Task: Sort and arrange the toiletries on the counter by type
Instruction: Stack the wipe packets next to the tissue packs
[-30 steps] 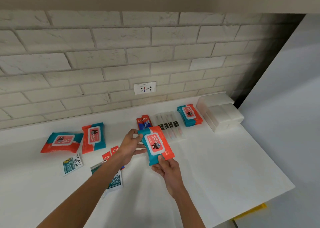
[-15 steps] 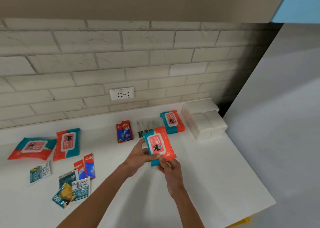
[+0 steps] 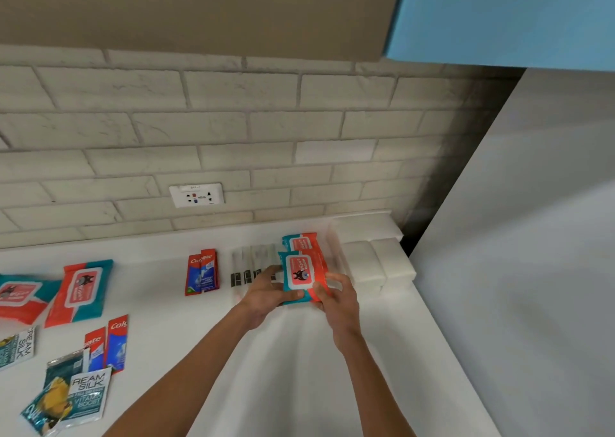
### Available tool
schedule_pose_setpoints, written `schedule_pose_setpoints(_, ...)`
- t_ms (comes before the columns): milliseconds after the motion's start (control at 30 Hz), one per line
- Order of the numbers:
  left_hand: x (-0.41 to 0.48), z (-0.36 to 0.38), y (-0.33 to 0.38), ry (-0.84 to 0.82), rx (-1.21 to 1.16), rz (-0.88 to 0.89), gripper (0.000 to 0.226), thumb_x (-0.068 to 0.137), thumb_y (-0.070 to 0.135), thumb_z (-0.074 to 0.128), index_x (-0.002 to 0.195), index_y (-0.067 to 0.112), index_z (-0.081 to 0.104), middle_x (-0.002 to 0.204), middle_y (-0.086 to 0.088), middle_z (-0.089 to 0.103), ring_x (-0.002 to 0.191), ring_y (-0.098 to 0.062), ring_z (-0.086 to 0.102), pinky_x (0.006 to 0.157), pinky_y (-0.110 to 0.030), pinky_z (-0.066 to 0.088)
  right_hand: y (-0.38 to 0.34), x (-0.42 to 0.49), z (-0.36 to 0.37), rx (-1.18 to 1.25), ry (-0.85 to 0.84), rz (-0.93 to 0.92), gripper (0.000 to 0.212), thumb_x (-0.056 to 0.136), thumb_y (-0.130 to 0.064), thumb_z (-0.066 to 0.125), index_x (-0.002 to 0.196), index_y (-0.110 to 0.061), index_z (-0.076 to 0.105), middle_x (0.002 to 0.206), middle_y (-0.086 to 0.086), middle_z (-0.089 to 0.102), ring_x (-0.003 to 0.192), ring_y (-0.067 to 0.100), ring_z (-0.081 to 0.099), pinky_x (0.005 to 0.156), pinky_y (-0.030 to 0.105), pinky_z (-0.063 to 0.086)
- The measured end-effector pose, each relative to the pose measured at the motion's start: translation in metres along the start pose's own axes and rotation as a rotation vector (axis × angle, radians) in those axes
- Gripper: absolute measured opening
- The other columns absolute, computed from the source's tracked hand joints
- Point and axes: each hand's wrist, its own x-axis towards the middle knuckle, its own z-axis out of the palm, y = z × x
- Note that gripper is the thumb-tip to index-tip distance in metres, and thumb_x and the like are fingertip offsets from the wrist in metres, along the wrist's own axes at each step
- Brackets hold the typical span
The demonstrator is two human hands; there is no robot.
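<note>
Flanking wipes pk (image 3: 301,272): L-hand (image 3: 266,292), R-hand (image 3: 337,298)

A teal-and-orange wipes pack (image 3: 301,275), label up, is gripped at its lower edge by the left hand (image 3: 266,295) and right hand (image 3: 336,298), and it overlaps a matching pack (image 3: 299,242) lying at its 12 o'clock. At its 9 o'clock lie clear toothbrush packs (image 3: 249,265), then 2 Colgate sachets (image 3: 202,272), then 2 flat wipes packs (image 3: 81,290). At 8 o'clock lie 2 lower Colgate sachets (image 3: 109,342) and scattered Cream Silk sachets (image 3: 88,391), and at 3 o'clock sit white blocks (image 3: 376,260).
</note>
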Motion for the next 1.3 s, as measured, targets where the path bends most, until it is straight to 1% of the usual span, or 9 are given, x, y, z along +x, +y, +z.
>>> schedule_pose_setpoints(233,0.045,0.015,0.017,0.100,0.028,0.033,0.086,0.064,0.003,0.096,0.136,0.009,0.050,0.109,-0.012,0.075,0.098,-0.024,0.075,0.087,-0.040,0.063,-0.003,0.056,0.013,-0.030,0.086,-0.029,0.032,0.091,-0.021,0.086,0.120,-0.022,0.073,0.109,-0.010,0.077,0.098,0.011,0.076,0.074,0.019,0.063)
schedule_pose_setpoints(433,0.078,0.023,0.027,0.178,0.052,-0.002,0.076,0.066,-0.005,0.092,0.129,0.005,0.051,0.109,-0.013,0.071,0.098,-0.027,0.073,0.090,-0.045,0.062,-0.010,0.089,0.021,-0.141,0.095,-0.025,0.026,0.100,-0.006,0.072,0.096,-0.029,0.063,0.092,-0.016,0.067,0.083,0.007,0.068,0.058,0.006,0.051)
schedule_pose_setpoints(600,0.099,0.024,0.027,0.230,0.128,-0.044,0.071,0.064,0.004,0.096,0.120,0.013,0.053,0.111,-0.009,0.068,0.095,-0.023,0.074,0.085,-0.041,0.064,-0.001,0.109,0.023,-0.197,0.110,-0.024,0.015,0.102,-0.005,0.068,0.106,-0.019,0.064,0.090,-0.017,0.064,0.078,-0.001,0.063,0.055,0.004,0.048)
schedule_pose_setpoints(733,0.111,0.022,0.023,0.298,0.232,-0.040,0.076,0.061,0.021,0.100,0.118,0.023,0.049,0.110,-0.002,0.065,0.097,-0.020,0.071,0.084,-0.040,0.064,0.010,0.118,0.032,-0.194,0.137,-0.029,0.012,0.103,-0.013,0.069,0.114,-0.018,0.066,0.103,-0.003,0.074,0.089,0.009,0.074,0.062,0.011,0.058)
schedule_pose_setpoints(833,0.111,0.024,0.024,0.346,0.264,-0.019,0.073,0.067,0.025,0.096,0.119,0.024,0.045,0.104,-0.003,0.067,0.090,-0.019,0.072,0.078,-0.035,0.064,0.014,0.121,0.038,-0.193,0.155,-0.043,0.017,0.103,-0.016,0.070,0.116,-0.026,0.066,0.107,-0.008,0.074,0.095,0.012,0.077,0.074,0.019,0.064)
schedule_pose_setpoints(1067,0.107,0.028,0.012,0.343,0.373,0.085,0.063,0.079,0.014,0.088,0.123,0.023,0.044,0.096,0.001,0.072,0.080,-0.007,0.067,0.056,-0.015,0.052,0.015,0.113,0.038,-0.089,0.119,-0.128,0.025,0.108,-0.009,0.061,0.119,-0.031,0.065,0.102,-0.021,0.070,0.091,-0.003,0.074,0.076,0.009,0.057)
schedule_pose_setpoints(1133,0.109,0.028,0.004,0.349,0.419,0.101,0.062,0.080,0.012,0.087,0.124,0.022,0.044,0.093,0.003,0.071,0.081,-0.009,0.068,0.065,-0.020,0.059,0.012,0.108,0.040,0.114,0.113,-0.091,0.022,0.114,-0.018,0.049,0.112,-0.027,0.069,0.098,-0.011,0.077,0.099,0.010,0.077,0.078,0.017,0.060)
schedule_pose_setpoints(1200,0.109,0.028,-0.001,0.355,0.475,0.121,0.058,0.082,0.010,0.084,0.123,0.022,0.044,0.090,0.005,0.068,0.083,-0.012,0.068,0.077,-0.028,0.061,0.013,0.107,0.039,0.252,0.076,-0.061,0.029,0.116,-0.031,0.043,0.127,-0.026,0.069,0.111,-0.003,0.080,0.105,0.021,0.079,0.086,0.029,0.064)
schedule_pose_setpoints(1300,0.108,0.028,-0.002,0.341,0.542,0.172,0.053,0.085,0.008,0.081,0.122,0.021,0.045,0.091,0.004,0.066,0.079,-0.009,0.066,0.068,-0.020,0.058,0.014,0.105,0.035,0.314,-0.018,-0.063,0.035,0.115,-0.038,0.045,0.142,-0.024,0.063,0.124,0.004,0.077,0.114,0.025,0.076,0.096,0.040,0.064)
